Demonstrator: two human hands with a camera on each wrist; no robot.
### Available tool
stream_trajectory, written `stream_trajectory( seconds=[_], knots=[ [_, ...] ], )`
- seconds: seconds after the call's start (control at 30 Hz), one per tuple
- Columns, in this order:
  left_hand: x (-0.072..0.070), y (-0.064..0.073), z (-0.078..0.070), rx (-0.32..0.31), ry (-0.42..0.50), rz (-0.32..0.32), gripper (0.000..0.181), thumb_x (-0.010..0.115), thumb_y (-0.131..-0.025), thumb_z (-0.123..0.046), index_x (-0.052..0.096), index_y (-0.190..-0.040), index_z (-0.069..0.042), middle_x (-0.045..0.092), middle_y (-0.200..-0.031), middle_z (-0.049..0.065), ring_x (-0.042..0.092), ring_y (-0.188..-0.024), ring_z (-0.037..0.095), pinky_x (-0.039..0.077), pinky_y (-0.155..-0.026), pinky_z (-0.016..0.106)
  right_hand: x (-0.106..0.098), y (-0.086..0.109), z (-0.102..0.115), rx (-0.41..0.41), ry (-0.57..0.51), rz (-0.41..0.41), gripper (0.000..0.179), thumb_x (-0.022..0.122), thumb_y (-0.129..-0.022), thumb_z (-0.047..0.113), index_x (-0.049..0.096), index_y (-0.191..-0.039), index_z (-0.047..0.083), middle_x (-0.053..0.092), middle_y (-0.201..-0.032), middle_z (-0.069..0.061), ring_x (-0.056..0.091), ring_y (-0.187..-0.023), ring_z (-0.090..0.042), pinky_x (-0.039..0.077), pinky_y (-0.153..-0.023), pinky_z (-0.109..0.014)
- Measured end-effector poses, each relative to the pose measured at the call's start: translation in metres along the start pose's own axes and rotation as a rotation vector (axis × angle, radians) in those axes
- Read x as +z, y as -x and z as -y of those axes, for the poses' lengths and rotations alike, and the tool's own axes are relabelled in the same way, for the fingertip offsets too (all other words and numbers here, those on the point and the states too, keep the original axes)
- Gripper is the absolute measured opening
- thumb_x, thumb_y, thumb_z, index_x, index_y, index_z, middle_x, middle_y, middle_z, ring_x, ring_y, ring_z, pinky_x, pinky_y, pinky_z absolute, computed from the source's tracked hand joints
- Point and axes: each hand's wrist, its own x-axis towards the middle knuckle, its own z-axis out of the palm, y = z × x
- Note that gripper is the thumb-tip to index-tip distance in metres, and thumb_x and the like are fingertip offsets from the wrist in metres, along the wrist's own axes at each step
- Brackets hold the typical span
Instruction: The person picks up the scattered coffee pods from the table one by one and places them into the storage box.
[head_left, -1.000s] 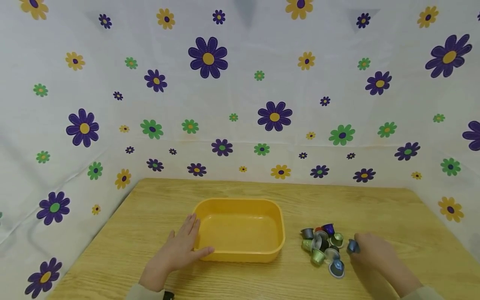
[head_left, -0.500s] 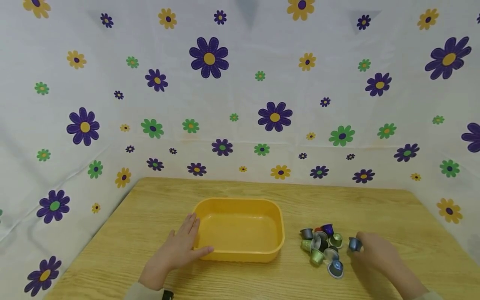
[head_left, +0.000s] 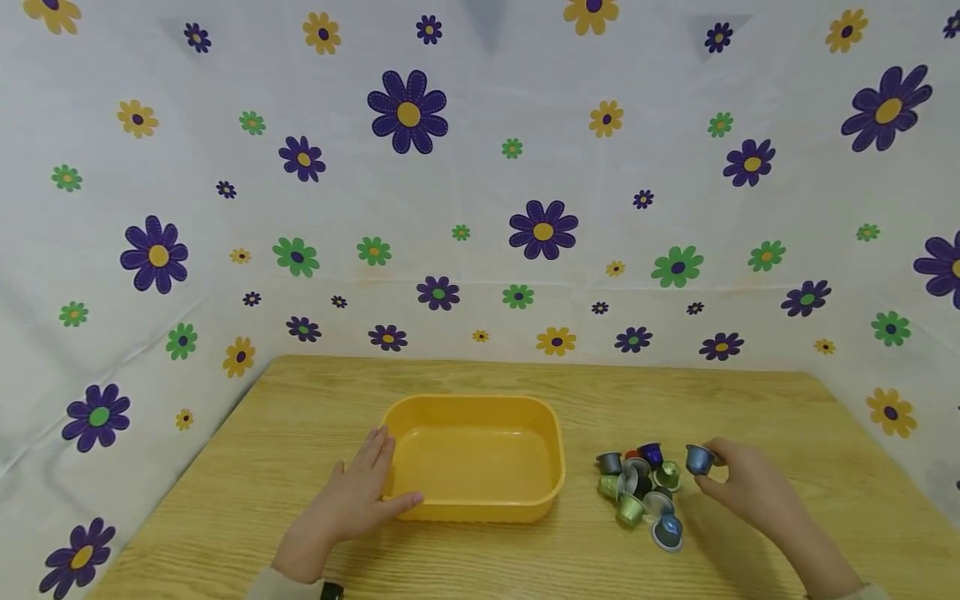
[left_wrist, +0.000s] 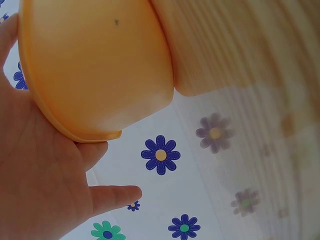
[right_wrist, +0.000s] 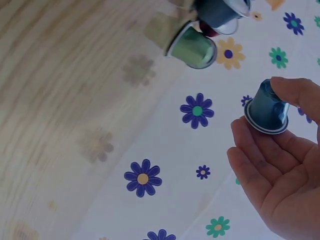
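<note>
Since the blue coffee capsule (head_left: pixel 700 459) is up off the wooden table (head_left: pixel 487 562), I would say one pick-up is done. The right hand (head_left: pixel 753 487) pinches it between thumb and fingers, near the pile of coffee capsules (head_left: pixel 634 477) and to the right of it. That pile is what I count as left: green ones, grey ones, a dark blue one and more. Some hide behind others, so from here I cannot tell how many. Every capsule I can see is in the pinch or in the pile, so I think the work is near its start. Further left sits the yellow tray (head_left: pixel 480 513). The left hand (head_left: pixel 348 500) rests against its left end, fingers straight and thumb held wide. Behind the table hangs a flowery white cloth (head_left: pixel 450 192).
</note>
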Motion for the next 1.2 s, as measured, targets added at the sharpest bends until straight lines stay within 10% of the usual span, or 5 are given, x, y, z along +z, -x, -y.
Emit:
stream_trajectory(
  seconds=[0.47,1.2],
  knots=[
    [-0.001,0.000,-0.001,-0.002,-0.015,0.001,0.093,0.046,-0.082,-0.059,0.016,-0.137,0.008,0.006,-0.144,0.021,0.006,-0.132,0.032,0.014,-0.090,0.066,-0.002,0.002,0.016,-0.027,-0.090,-0.172,0.032,0.069,-0.073,0.008,0.060,-0.100,-0.005,0.064,-0.092,-0.018,0.058,-0.087,-0.039,0.045,-0.072,-0.051],
    [-0.004,0.001,-0.001,-0.014,-0.010,0.012,0.091,0.047,-0.082,-0.058,0.017,-0.137,0.008,0.006,-0.145,0.020,0.005,-0.132,0.032,0.013,-0.091,0.066,0.011,-0.016,0.047,-0.053,-0.101,-0.122,0.032,0.071,-0.073,0.013,0.061,-0.100,-0.002,0.064,-0.090,-0.011,0.059,-0.087,-0.035,0.048,-0.068,-0.044]
  ],
)
